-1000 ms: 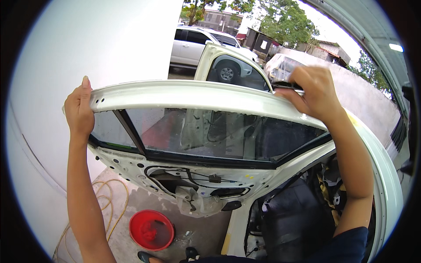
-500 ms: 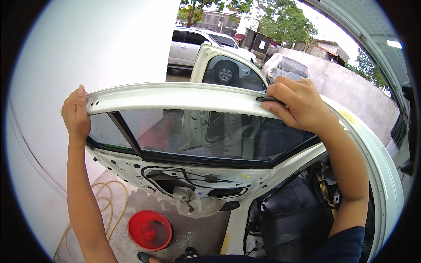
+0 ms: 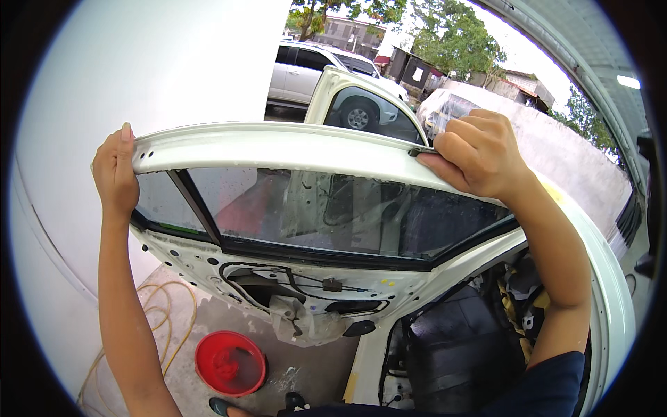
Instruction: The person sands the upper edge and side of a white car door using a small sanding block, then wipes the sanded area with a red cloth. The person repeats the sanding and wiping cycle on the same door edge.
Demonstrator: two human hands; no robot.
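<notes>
Now right hand closed in pinch on small dark piece, less of it showing than second ago; piece sits at top edge of white car door, so edge work looks ongoing. Left hand curled round door's left end, thumb up. Red bucket on floor.

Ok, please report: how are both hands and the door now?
Left hand holding door at upper left end. Right hand pinching dark piece at door's top edge. Door open. Bucket on floor, away from both hands.
</notes>
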